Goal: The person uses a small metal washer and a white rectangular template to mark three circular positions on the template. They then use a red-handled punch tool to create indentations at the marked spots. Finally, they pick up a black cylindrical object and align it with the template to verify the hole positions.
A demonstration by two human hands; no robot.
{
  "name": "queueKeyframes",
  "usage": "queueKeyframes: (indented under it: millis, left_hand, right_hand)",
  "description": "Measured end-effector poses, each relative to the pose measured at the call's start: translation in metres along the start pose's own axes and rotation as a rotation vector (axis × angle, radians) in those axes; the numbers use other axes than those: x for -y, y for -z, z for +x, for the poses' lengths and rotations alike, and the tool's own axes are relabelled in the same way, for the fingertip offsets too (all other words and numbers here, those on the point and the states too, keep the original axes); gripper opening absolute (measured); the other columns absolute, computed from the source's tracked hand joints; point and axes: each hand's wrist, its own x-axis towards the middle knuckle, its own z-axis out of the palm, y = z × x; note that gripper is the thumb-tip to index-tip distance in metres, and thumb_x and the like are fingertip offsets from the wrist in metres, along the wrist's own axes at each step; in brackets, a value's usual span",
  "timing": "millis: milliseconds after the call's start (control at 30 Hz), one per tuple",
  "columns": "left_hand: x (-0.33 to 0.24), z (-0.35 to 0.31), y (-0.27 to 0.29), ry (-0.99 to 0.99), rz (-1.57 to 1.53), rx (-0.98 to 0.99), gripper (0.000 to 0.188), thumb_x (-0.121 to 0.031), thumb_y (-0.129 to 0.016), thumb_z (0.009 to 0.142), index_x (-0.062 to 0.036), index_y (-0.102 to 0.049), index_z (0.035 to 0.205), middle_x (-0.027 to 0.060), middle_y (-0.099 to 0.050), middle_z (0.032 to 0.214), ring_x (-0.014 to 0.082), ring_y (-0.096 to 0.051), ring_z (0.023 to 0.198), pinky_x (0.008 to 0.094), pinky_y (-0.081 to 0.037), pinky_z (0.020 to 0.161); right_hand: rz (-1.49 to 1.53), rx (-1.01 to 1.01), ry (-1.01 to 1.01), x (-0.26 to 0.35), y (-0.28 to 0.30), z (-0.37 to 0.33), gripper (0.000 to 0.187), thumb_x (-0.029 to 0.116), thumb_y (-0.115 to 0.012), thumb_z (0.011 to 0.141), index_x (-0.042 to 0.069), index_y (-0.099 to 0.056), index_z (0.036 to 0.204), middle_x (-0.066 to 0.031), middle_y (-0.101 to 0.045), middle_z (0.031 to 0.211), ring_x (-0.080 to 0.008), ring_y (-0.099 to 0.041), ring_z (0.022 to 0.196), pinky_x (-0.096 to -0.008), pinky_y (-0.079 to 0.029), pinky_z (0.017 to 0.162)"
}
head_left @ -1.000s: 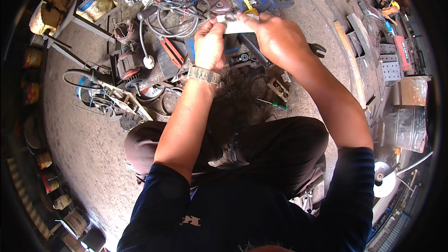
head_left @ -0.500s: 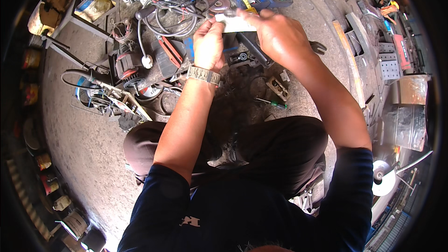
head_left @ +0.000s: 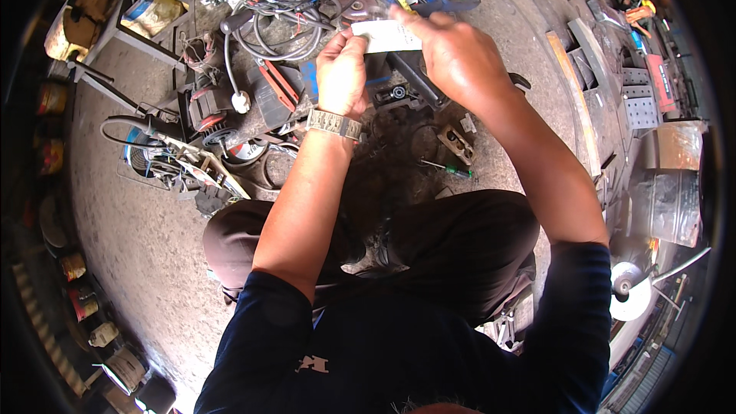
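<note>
My left hand (head_left: 343,69) is closed on the left end of a flat white rectangular piece (head_left: 389,37), thumb in front. Faint marks show towards its right end; I cannot tell whether it is card or metal. My right hand (head_left: 460,54) is curled at the right end, its index finger reaching over the upper edge. A blurred greyish thing (head_left: 379,13) shows beyond that finger. What the right fingers grip is hidden. Past the right wrist juts a dark curved metal piece (head_left: 520,80); whether the hand holds it is unclear. Below lies a dark bar (head_left: 418,79).
Left on the floor are an angle grinder (head_left: 207,103), coiled cable (head_left: 284,42) and red-handled pliers (head_left: 278,86). A blue toolbox (head_left: 452,0) stands beyond my hands. Nearer are a green-handled screwdriver (head_left: 458,172) and a block with holes (head_left: 456,144). Wood and metal strips (head_left: 571,96) lie right.
The blurred thing by my right index finger has shifted slightly up. The dark piece past my right wrist has changed from a forked outline to a single curve. My left hand keeps its place.
</note>
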Motion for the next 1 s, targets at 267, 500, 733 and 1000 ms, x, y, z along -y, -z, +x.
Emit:
queueKeyframes:
  millis: [267,500,733,1000]
  left_hand:
    - [-0.003,-0.002,-0.001,0.010,0.022,-0.008,0.019,-0.003,-0.058,0.101,0.0000,-0.072,0.113,0.0074,-0.076,0.107,0.0140,-0.071,0.092,0.0295,-0.057,0.084]
    - [-0.003,-0.004,-0.004,0.022,0.032,-0.018,0.018,-0.003,-0.060,0.100,0.0005,-0.072,0.114,0.0066,-0.075,0.105,0.0140,-0.069,0.095,0.0295,-0.054,0.088]
    - [-0.002,-0.001,-0.001,-0.003,0.020,-0.003,0.018,-0.003,-0.058,0.101,-0.0002,-0.072,0.112,0.0074,-0.076,0.105,0.0143,-0.071,0.091,0.0306,-0.057,0.084]
    - [-0.001,-0.001,-0.002,0.018,0.003,-0.019,0.019,-0.002,-0.063,0.098,0.0003,-0.073,0.114,0.0056,-0.075,0.105,0.0141,-0.067,0.094,0.0288,-0.052,0.090]
  right_hand:
    - [-0.015,-0.099,-0.037,0.005,0.001,0.006,0.052,0.009,-0.057,0.099,0.028,-0.065,0.146,-0.0149,-0.074,0.100,-0.0358,-0.076,0.084,-0.0500,-0.061,0.076]
    - [-0.011,0.001,-0.027,0.003,-0.004,0.003,0.053,0.008,-0.060,0.096,0.027,-0.065,0.145,-0.0157,-0.074,0.099,-0.0368,-0.076,0.087,-0.0487,-0.061,0.078]
    - [0.010,-0.008,-0.027,0.007,0.000,0.001,0.054,0.007,-0.061,0.094,0.025,-0.066,0.144,-0.0171,-0.073,0.102,-0.0365,-0.076,0.089,-0.0480,-0.062,0.078]
    - [0.059,-0.019,-0.050,0.007,-0.004,0.001,0.054,0.006,-0.059,0.096,0.025,-0.065,0.145,-0.0157,-0.074,0.106,-0.0375,-0.075,0.090,-0.0491,-0.061,0.079]
